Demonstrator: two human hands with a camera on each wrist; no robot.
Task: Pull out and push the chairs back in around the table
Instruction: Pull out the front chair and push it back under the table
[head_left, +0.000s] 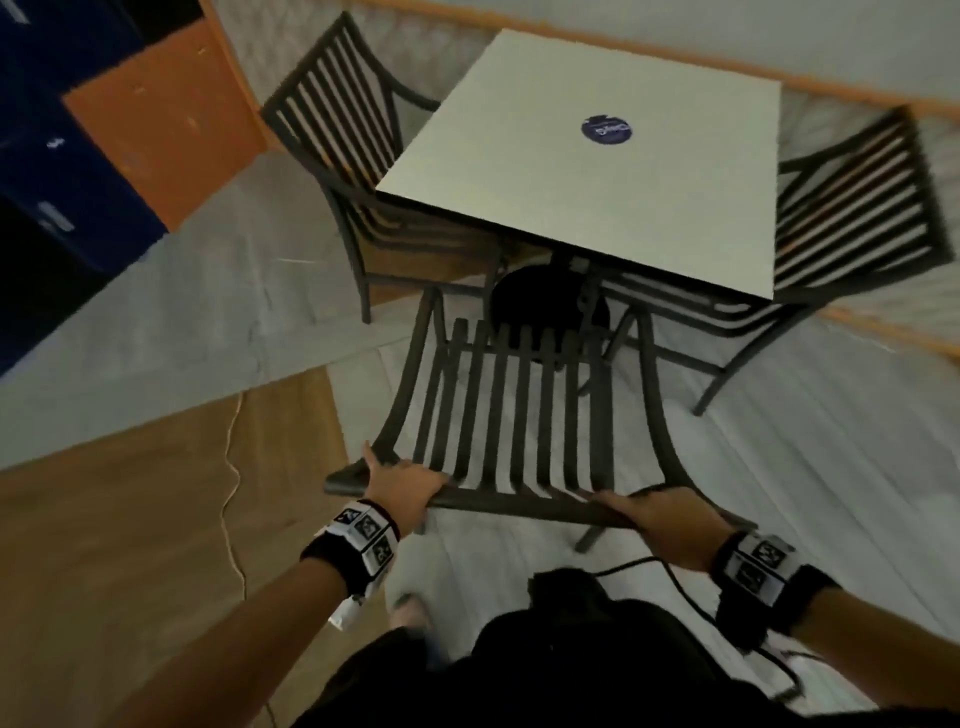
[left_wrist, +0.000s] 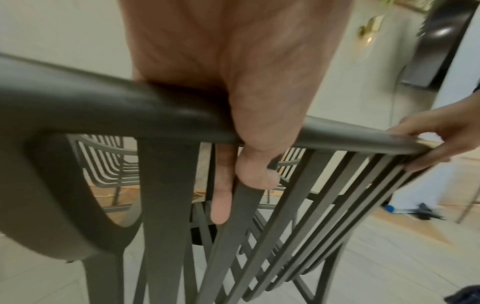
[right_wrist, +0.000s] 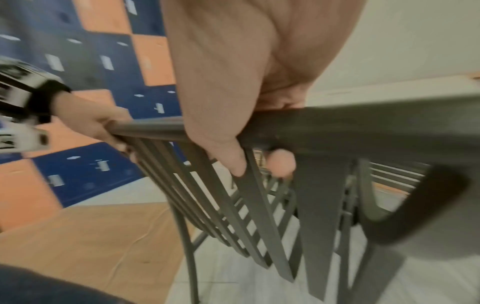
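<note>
A dark slatted metal chair (head_left: 519, 410) stands in front of me, drawn back from the square white table (head_left: 587, 171), its seat clear of the table's near edge. My left hand (head_left: 402, 480) grips the left end of its top rail, fingers wrapped round the rail (left_wrist: 244, 148). My right hand (head_left: 657, 512) grips the right end of the same rail (right_wrist: 233, 142). Two more dark slatted chairs flank the table: one on the left (head_left: 345, 145), one on the right (head_left: 852, 218), both tucked against it.
Blue and orange lockers (head_left: 104, 135) line the far left. A thin pale cable (head_left: 234, 499) trails over the wooden floor on the left. The table's black round base (head_left: 540, 306) sits just beyond the chair. A black cable (head_left: 649, 566) hangs by my body.
</note>
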